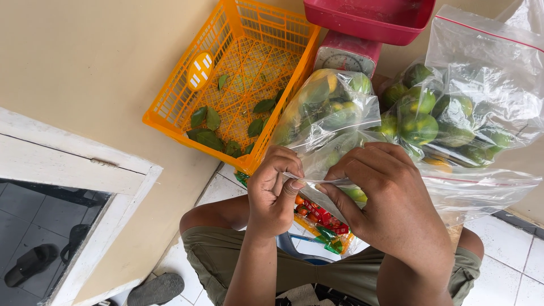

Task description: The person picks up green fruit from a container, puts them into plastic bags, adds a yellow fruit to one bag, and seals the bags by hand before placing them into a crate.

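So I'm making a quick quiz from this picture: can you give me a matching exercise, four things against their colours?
Things:
1. crate
2. scale pan
3. fruit in the bags
4. shorts

Colours:
A. green
B. olive
C. orange
D. red

Pairs: 1-C, 2-D, 3-A, 4-B

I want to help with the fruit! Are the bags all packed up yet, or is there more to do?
Mostly packed. The orange crate holds only loose leaves, and the second bag sits full of green citrus. Right now the left hand and right hand pinch the top edge of the nearer bag, also full of fruit. Its top is not closed, and the scale's red tray shows nothing on it.
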